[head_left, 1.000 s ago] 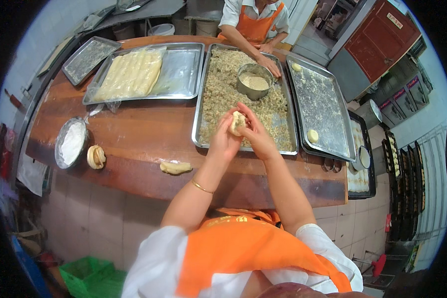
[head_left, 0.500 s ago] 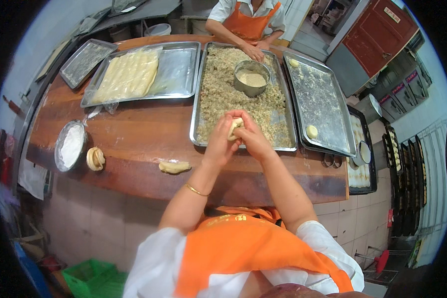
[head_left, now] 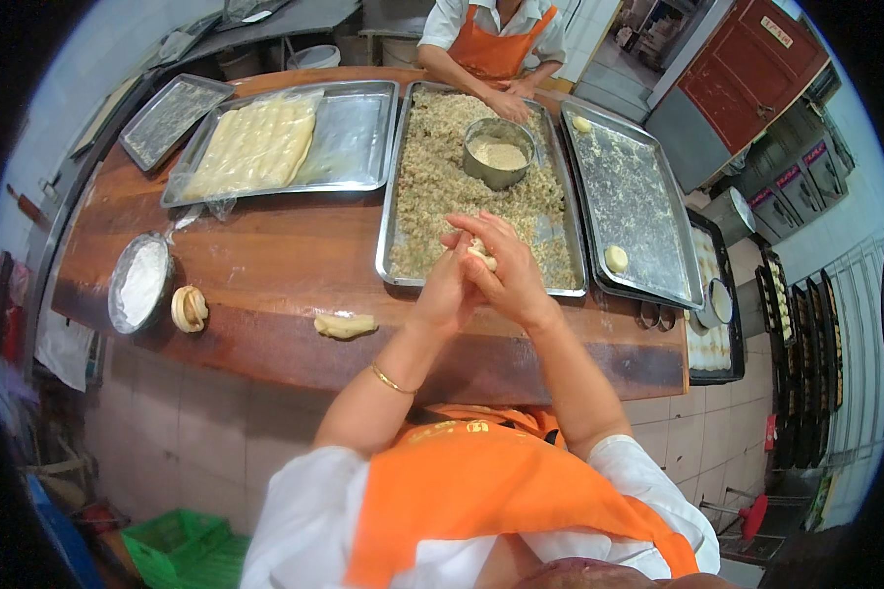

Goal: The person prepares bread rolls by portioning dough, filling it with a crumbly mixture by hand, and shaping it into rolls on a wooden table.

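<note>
Both my hands come together over the near edge of a metal tray (head_left: 387, 257) spread with crumbly, grainy filling (head_left: 432, 167). Between them sits a small pale dough piece (head_left: 481, 257), mostly hidden by fingers. My left hand (head_left: 448, 280) cups it from the left, a bracelet on that wrist. My right hand (head_left: 509, 270) wraps it from the right, fingers lying across the left ones. In the filling stands a round metal pan (head_left: 498, 179) with pale crumbs inside. On the table to the left lie a dough strip (head_left: 345, 326) and a coiled dough piece (head_left: 189, 309).
A bowl of white flour (head_left: 141, 283) stands at the table's left. Behind it, a tray (head_left: 356, 147) bears a dough sheet (head_left: 255, 142) under plastic. On the right, a floured tray (head_left: 638, 196) holds two dough balls. Across the table, a co-worker's hands (head_left: 511, 98) reach the filling tray.
My hands have closed more around the dough, the right fingers now crossing over the left. Less of the dough shows. The co-worker's hands have shifted slightly.
</note>
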`<action>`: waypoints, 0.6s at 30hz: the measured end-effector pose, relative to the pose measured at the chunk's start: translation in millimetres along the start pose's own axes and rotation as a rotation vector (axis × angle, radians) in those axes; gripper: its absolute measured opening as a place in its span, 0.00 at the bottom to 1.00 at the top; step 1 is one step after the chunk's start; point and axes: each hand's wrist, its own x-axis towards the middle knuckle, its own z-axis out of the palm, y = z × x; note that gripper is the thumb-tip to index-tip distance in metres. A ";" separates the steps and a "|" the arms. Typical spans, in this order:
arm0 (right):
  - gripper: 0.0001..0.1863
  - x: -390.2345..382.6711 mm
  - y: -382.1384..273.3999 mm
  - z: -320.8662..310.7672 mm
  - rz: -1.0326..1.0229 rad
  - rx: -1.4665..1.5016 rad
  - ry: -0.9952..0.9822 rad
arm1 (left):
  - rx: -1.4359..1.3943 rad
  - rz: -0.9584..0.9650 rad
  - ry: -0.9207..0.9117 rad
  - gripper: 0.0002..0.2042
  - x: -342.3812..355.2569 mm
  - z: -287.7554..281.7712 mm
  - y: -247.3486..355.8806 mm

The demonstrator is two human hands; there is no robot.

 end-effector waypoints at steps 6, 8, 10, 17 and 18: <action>0.22 -0.7 -6.8 12.5 0.162 0.396 0.220 | -0.041 0.000 -0.130 0.18 1.7 -8.4 -6.1; 0.24 -0.3 -8.5 2.4 0.138 0.333 0.151 | 0.083 0.033 -0.154 0.18 2.0 -11.0 -2.7; 0.26 -2.8 -6.1 -4.0 0.116 0.290 0.056 | 0.171 0.076 -0.147 0.19 1.6 -11.1 -3.7; 0.32 -6.5 2.9 -5.8 0.283 0.470 0.007 | 0.139 0.049 -0.051 0.22 -10.3 14.4 -1.3; 0.33 -5.8 4.3 -8.0 0.309 0.517 0.003 | 0.068 0.022 -0.072 0.22 -13.0 22.5 3.2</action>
